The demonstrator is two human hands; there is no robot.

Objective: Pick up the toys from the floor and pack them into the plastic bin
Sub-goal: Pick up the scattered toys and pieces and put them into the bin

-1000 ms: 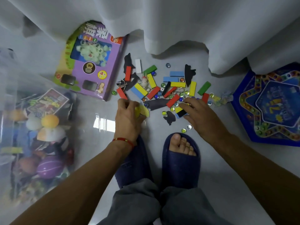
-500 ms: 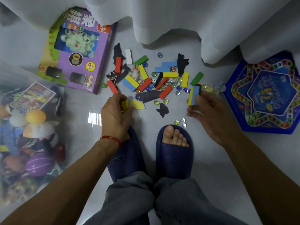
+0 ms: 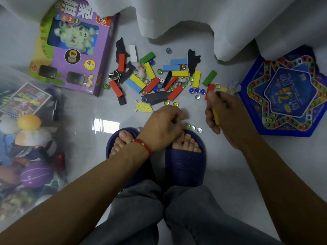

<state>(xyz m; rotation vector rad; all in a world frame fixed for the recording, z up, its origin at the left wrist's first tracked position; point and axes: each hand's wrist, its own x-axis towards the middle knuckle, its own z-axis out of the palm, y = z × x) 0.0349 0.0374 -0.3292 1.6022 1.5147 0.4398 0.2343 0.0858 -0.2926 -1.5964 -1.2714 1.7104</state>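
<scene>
Pale grey tile floor (image 3: 230, 174) fills the head view, with white curtain folds (image 3: 177, 18) hanging along the top edge. From my remote seat I see only this one view.

Scattered toys lie between the curtain and my slippers (image 3: 185, 161): coloured wooden blocks (image 3: 136, 81) in red, yellow, blue, green and one white, glass marbles (image 3: 197, 90), black cut-out shapes (image 3: 157, 98), a small white rabbit figure (image 3: 141, 72), metal ring puzzles (image 3: 114, 75) and a yellow cut-out (image 3: 143, 107). A purple boxed game (image 3: 76, 50) rests at the upper left, a blue star-shaped game board (image 3: 286, 96) at the right.

My left hand (image 3: 162, 126), with a red string bracelet (image 3: 143, 145) on its wrist, hovers low just beside a few clear marbles (image 3: 193, 128) near my toes. Its fingers are curled and blurred; I cannot tell whether they have hold of anything.

My right hand (image 3: 223, 115) is closed around a yellow block (image 3: 215, 116), with a red block (image 3: 209, 91) at its fingertips; whether it holds that one too, I cannot tell.

At the left edge sits the clear plastic bin (image 3: 53, 89), already holding toy eggs, a picture card and other toys.
</scene>
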